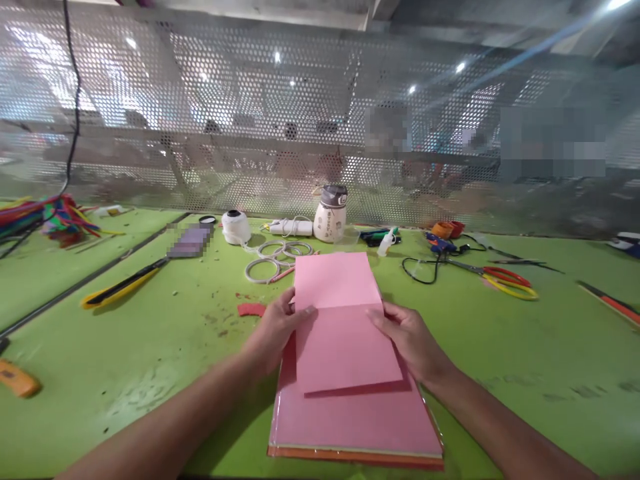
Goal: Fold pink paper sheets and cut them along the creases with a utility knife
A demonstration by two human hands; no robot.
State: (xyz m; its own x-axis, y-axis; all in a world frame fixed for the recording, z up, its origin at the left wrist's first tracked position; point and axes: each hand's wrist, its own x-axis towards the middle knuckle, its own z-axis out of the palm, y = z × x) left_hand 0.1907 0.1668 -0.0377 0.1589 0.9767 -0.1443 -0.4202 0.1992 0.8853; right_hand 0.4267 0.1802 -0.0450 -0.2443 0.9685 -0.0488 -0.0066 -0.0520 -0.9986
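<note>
A folded sheet of pink paper (pixel 345 343) is held up between my two hands, its crease running across the middle. My left hand (pixel 280 323) pinches the left edge near the crease, thumb on top. On the opposite edge, my right hand (pixel 413 337) grips with its thumb on the front and fingers behind. Beneath lies a stack of pink paper (pixel 353 423) in a clear plastic sleeve, with an orange layer showing at its lower edge. A red paper scrap (pixel 251 309) rests just left of my left hand.
Along the back stand a bottle (pixel 330 217), a white thread spool (pixel 236 227), coiled white cable (pixel 273 260) and a small glue bottle (pixel 387 242). Scissors (pixel 500 275) lie right; a yellow-black cutter (pixel 125 283) and orange tool (pixel 19 379) lie left. A perforated metal panel (pixel 240 153) rises behind.
</note>
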